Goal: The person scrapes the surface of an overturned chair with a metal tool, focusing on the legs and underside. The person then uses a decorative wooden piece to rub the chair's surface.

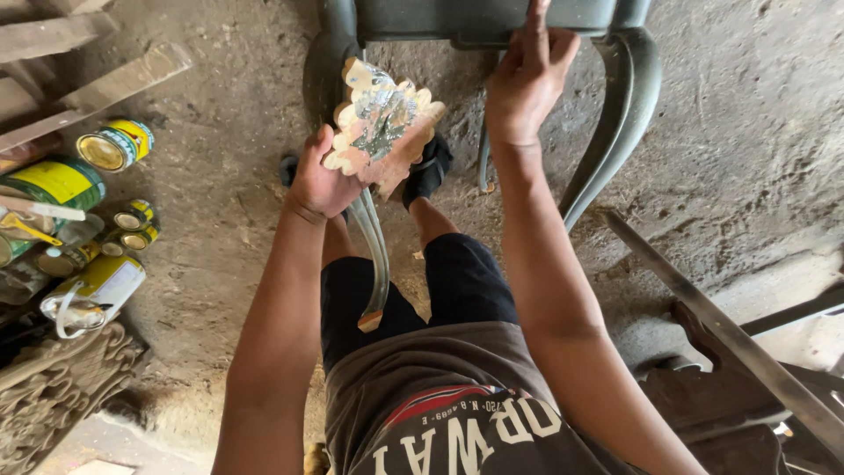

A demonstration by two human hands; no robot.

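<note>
My left hand (318,183) grips a carved wooden ornament (383,127) with scalloped edges and a shiny silver-foil patch in its middle, holding it up in front of me. My right hand (527,75) rests with fingers spread against the lower rail of a dark green-grey chair frame (492,18) at the top of the view. The frame's curved legs (615,123) come down to the concrete floor on either side of my feet. My legs in dark shorts show below.
Several paint tins (114,145) and a white jug (88,295) stand at the left, beside wooden planks (105,88) and a carved wood panel (53,387). Metal bars and dark furniture parts (730,343) lie at the right on the dusty floor.
</note>
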